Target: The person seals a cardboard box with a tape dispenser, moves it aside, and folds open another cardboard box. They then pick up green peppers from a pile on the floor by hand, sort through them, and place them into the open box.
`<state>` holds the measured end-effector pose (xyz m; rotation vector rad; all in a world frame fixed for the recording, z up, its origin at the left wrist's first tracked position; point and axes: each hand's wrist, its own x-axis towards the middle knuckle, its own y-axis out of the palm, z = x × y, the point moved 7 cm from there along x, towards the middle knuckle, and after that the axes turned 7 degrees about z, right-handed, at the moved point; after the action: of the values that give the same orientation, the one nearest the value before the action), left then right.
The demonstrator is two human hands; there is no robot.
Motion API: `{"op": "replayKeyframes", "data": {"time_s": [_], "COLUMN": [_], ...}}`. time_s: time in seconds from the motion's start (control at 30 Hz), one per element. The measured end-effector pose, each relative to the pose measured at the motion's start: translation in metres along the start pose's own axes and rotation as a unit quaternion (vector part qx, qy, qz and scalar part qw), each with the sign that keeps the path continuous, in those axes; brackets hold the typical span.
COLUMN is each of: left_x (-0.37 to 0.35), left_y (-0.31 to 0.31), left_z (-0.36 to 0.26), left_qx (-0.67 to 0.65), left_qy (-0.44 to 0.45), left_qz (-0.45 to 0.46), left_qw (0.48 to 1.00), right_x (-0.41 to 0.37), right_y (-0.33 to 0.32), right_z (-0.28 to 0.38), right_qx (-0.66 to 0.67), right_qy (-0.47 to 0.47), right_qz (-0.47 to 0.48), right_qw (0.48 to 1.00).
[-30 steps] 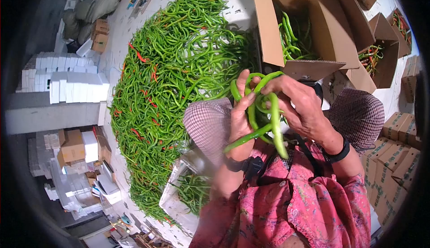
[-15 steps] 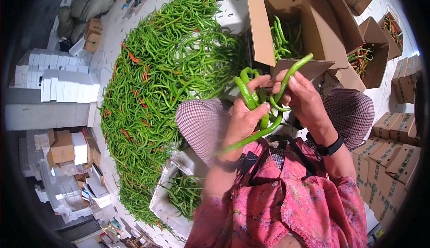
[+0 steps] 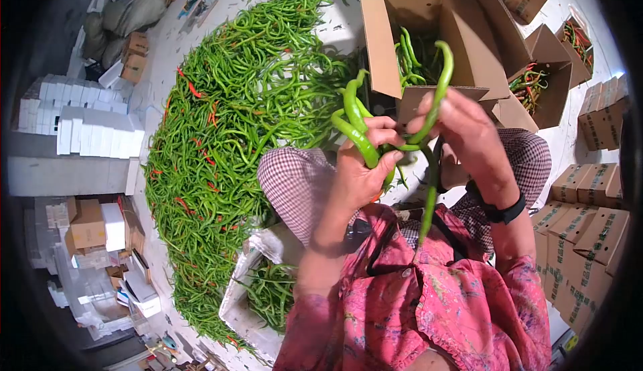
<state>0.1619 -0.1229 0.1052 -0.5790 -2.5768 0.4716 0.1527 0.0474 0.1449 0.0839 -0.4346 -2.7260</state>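
My left hand (image 3: 367, 163) is closed around several green chili peppers (image 3: 353, 119), whose curved ends stick up past the fingers. Beside it, my right hand (image 3: 459, 126) pinches one long, pale green chili pepper (image 3: 442, 76) near its middle. That pepper's curled end points up, and its lower part bends toward the left hand. Another green pepper (image 3: 430, 200) hangs down between the hands, its tip in front of the pink shirt. Just beyond my hands stands an open cardboard box (image 3: 378, 42) with green peppers (image 3: 410, 59) inside.
A large pile of green chili peppers (image 3: 228, 130), with some red ones, spreads over the floor at left. A white crate (image 3: 234, 297) with peppers stands near my left knee. Smaller boxes (image 3: 556, 83) hold mixed peppers at right; stacked cartons (image 3: 569, 250) stand below them.
My right hand has shifted slightly right, with its pepper turned more upright. The long pepper that stretched left across my wrist now hangs down between the hands.
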Motion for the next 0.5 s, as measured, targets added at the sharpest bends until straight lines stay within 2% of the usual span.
{"op": "replayKeyframes", "data": {"time_s": [0.03, 0.07, 0.1, 0.17, 0.23, 0.3, 0.37, 0.4, 0.47, 0.5], "left_x": [0.001, -0.001, -0.003, -0.007, -0.009, -0.024, -0.035, -0.04, -0.054, -0.044], "left_y": [0.0, -0.003, -0.003, -0.012, -0.016, -0.008, 0.0, 0.006, 0.023, 0.026], "left_z": [-0.01, -0.01, -0.008, 0.018, 0.01, 0.046, 0.067, 0.076, 0.098, 0.09], "left_qx": [0.1, 0.089, 0.089, -0.141, -0.155, -0.308, -0.313, -0.338, -0.375, -0.394], "left_qy": [0.076, 0.088, 0.089, -0.047, -0.053, -0.213, -0.202, -0.232, -0.266, -0.232], "left_qz": [0.012, -0.003, -0.004, -0.075, -0.089, -0.148, -0.169, -0.178, -0.204, -0.225], "left_qw": [0.992, 0.992, 0.992, 0.986, 0.982, 0.916, 0.913, 0.895, 0.864, 0.86], "right_x": [-0.001, -0.002, 0.001, 0.007, 0.009, 0.016, 0.017, 0.022, 0.043, 0.042], "right_y": [-0.001, -0.01, -0.015, -0.039, -0.054, -0.065, -0.058, -0.047, 0.007, 0.045], "right_z": [0.011, 0.018, 0.03, 0.045, 0.059, 0.076, 0.086, 0.085, 0.083, 0.081], "right_qx": [-0.038, -0.033, 0.05, 0.119, 0.166, 0.194, 0.191, 0.191, 0.303, 0.171], "right_qy": [-0.034, -0.095, -0.096, -0.141, -0.162, -0.214, -0.214, -0.212, -0.169, -0.128], "right_qz": [-0.01, -0.057, -0.059, -0.02, -0.021, 0.027, -0.024, -0.023, 0.103, -0.012], "right_qw": [0.999, 0.993, 0.992, 0.983, 0.973, 0.957, 0.958, 0.958, 0.932, 0.977]}}
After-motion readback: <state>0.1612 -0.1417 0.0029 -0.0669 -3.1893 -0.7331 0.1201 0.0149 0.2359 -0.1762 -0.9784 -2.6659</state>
